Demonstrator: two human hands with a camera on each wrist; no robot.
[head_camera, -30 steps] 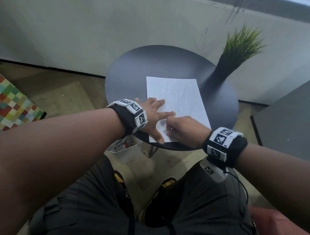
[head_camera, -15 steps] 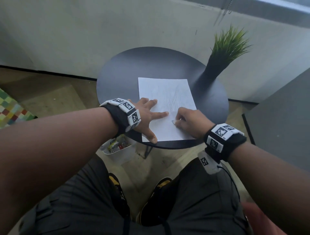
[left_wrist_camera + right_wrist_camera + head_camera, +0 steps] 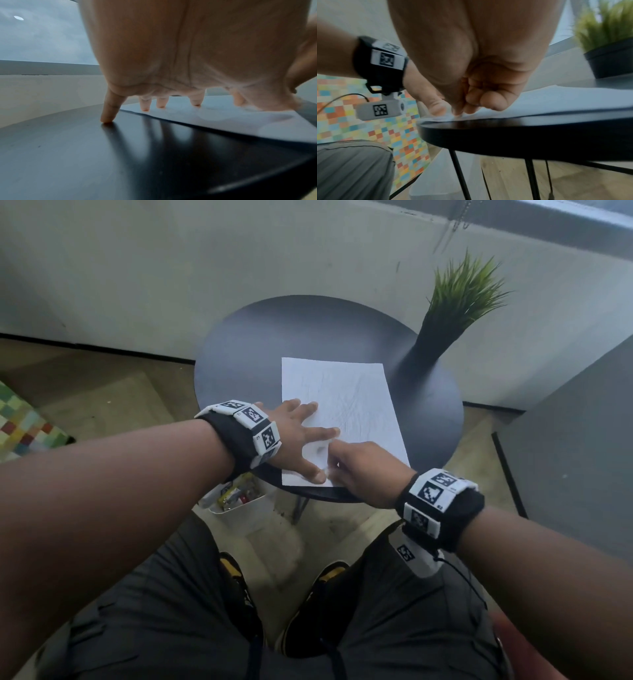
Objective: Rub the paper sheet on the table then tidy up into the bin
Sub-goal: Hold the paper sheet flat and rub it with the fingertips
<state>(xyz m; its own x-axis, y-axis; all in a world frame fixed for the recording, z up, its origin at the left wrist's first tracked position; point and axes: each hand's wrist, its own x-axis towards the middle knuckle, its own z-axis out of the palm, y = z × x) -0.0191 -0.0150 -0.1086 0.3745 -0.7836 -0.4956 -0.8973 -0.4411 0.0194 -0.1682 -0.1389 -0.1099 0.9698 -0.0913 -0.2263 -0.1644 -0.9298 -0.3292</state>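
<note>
A potted grass plant (image 3: 455, 302) stands beside a wall; a checkered mat (image 3: 20, 426) lies left.

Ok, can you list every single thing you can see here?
table: one, black, round, by the wall
paper: one, white, flat on the table, faint scribbles
plant: one, green in a black pot, table's far right
bin: one, white, on the floor under the table's near edge, bits inside
mat: one, many colours, floor far left
left hand: fingers spread, pressing the paper
right hand: fingers curled, on the paper's near edge; whether it holds something cannot be told
</note>
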